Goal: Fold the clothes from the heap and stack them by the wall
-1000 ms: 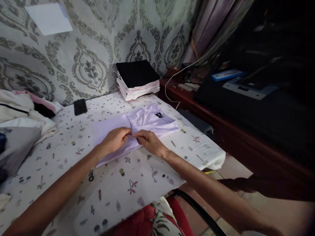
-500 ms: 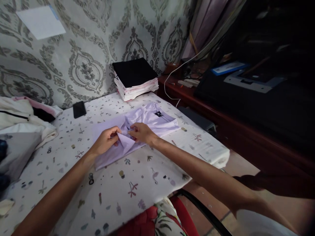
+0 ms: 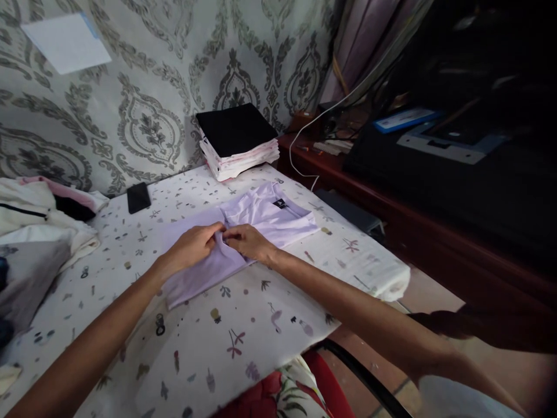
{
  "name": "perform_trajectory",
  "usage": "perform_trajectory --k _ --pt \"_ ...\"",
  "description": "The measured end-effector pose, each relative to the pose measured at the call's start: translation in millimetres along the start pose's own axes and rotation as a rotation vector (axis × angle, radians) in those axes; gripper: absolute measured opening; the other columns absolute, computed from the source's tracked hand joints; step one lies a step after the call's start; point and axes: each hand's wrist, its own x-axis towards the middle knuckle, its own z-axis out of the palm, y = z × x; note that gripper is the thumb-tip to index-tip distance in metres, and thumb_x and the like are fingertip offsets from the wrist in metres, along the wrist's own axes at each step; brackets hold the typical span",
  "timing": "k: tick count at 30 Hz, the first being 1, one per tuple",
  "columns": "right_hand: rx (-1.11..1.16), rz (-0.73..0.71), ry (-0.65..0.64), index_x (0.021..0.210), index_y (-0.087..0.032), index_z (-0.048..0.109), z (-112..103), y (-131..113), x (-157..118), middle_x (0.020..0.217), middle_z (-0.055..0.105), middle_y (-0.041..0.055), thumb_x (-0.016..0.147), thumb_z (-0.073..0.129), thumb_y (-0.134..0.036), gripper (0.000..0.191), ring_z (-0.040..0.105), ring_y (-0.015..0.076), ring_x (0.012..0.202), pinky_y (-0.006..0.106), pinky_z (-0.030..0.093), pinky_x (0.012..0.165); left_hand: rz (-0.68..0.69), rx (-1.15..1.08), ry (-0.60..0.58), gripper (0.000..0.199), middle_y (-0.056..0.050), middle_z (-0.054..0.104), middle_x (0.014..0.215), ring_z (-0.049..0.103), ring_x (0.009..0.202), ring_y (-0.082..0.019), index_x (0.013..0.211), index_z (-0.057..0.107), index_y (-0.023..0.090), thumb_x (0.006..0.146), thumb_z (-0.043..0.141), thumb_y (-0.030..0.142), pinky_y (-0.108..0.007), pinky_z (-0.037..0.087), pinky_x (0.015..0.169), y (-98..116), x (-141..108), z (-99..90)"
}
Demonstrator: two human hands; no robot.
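A lilac T-shirt [image 3: 274, 223] lies partly folded on the table, its neckline and dark label pointing to the far right. My left hand [image 3: 198, 247] pinches the shirt's fabric near the middle, thumb and fingers closed on it. Right beside it, my right hand [image 3: 248, 241] is closed on the same part of the cloth, the fingertips of both hands almost touching. Below the hands, the left part of the shirt lies flat in a folded panel. Exactly which layers the fingers grip is hidden.
A stack of folded clothes [image 3: 239, 142], black on top, stands at the table's back. A black phone [image 3: 138, 198] lies at the back left, near a heap of clothes [image 3: 47, 215]. On the right, a white cable [image 3: 292, 152] hangs by a dark red wooden cabinet [image 3: 418, 226].
My left hand has moved right and slightly up, towards the right hand. The lifted corner of lilac fabric between the hands has come down flatter. My right hand has shifted only slightly.
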Motion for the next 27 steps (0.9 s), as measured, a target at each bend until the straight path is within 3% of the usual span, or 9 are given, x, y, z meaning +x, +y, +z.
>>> perform_trajectory --k 6,10,14,20,23,27 --pt "-0.006 -0.023 0.024 0.099 -0.021 0.078 1 4 -3 0.064 0.060 -0.0046 0.084 0.053 -0.010 0.031 0.050 0.0091 0.055 0.021 0.041 0.056 -0.081 -0.101 0.048 0.011 0.007 0.054 0.056 0.052 0.051 -0.014 0.087 0.053 0.025 0.079 0.046 0.020 -0.023 0.037 0.053 -10 -10 2.2" --pt "-0.099 -0.001 0.076 0.106 -0.019 0.074 0 3 0 0.068 0.061 -0.0032 0.082 0.066 -0.015 0.026 0.056 0.0114 0.061 0.023 0.043 0.060 -0.131 -0.233 0.085 0.009 0.006 0.059 0.063 0.054 0.053 -0.013 0.088 0.052 0.024 0.079 0.050 0.023 -0.022 0.041 0.052 -20 -18 5.9" --pt "-0.222 0.041 0.101 0.089 -0.017 0.072 0 -7 6 0.065 0.061 -0.0010 0.084 0.071 -0.033 0.017 0.058 0.0141 0.063 0.024 0.041 0.059 -0.128 -0.338 0.108 0.004 0.007 0.055 0.065 0.056 0.056 -0.012 0.083 0.051 0.023 0.079 0.051 0.025 -0.023 0.047 0.057 -27 -24 6.8" --pt "-0.605 0.093 0.044 0.069 -0.019 0.064 5 -31 16 0.074 0.064 0.0023 0.087 0.065 -0.049 0.035 0.056 0.0152 0.070 0.026 0.032 0.057 -0.110 -0.367 0.093 0.004 0.006 0.055 0.070 0.057 0.058 -0.012 0.083 0.051 0.023 0.079 0.050 0.023 -0.025 0.046 0.060 -33 -26 6.1" --pt "-0.702 0.114 0.053 0.068 -0.019 0.063 10 -37 20 0.076 0.065 0.0030 0.087 0.065 -0.040 0.028 0.057 0.0164 0.074 0.027 0.029 0.057 -0.092 -0.354 0.096 0.004 0.006 0.055 0.070 0.056 0.058 -0.012 0.083 0.051 0.022 0.079 0.050 0.022 -0.024 0.045 0.059 -31 -26 4.3" --pt "-0.638 -0.067 0.050 0.080 -0.020 0.070 12 -38 18 0.079 0.068 0.0000 0.089 0.058 -0.022 0.015 0.060 0.0139 0.076 0.024 0.033 0.062 -0.088 -0.348 0.138 0.004 0.006 0.054 0.068 0.055 0.057 -0.012 0.083 0.051 0.022 0.078 0.051 0.021 -0.024 0.045 0.058 -27 -27 -0.8"
